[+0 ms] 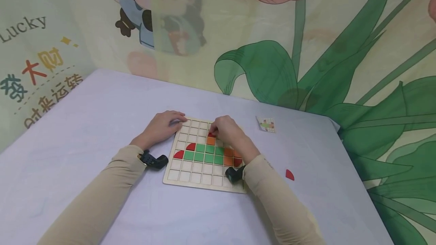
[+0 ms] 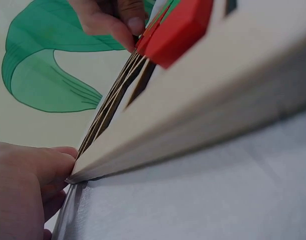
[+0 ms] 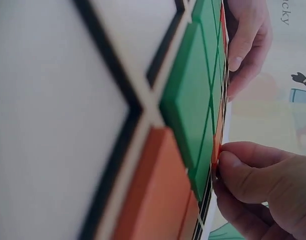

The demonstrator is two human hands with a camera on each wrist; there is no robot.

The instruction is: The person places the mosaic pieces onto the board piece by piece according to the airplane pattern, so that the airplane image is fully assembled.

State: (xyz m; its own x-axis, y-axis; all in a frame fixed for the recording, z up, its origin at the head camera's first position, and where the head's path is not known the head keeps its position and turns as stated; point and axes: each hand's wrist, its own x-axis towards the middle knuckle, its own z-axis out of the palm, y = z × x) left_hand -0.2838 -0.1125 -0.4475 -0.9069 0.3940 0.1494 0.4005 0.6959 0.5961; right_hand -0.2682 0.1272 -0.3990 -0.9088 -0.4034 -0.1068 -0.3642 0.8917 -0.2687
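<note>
A square wooden grid board (image 1: 185,178) lies on the table with green squares (image 1: 203,152), orange squares (image 1: 228,156) and red quarter-round pieces (image 1: 178,154) set in its cells. My left hand (image 1: 162,126) holds the board's far left corner between thumb and fingers; the left wrist view shows the fingertips right at that corner. My right hand (image 1: 229,131) pinches a red piece (image 1: 211,135) over the cell just beyond an orange square (image 1: 211,141). In the right wrist view the thumb and index finger (image 3: 237,162) meet low at the board's surface, largely hiding the piece.
One loose red quarter-round piece (image 1: 289,174) lies on the table right of the board. Behind it, toward the back, lies a small picture card (image 1: 267,124) with a coloured grid pattern. A printed cloth backdrop (image 1: 218,22) rises along the table's far edge.
</note>
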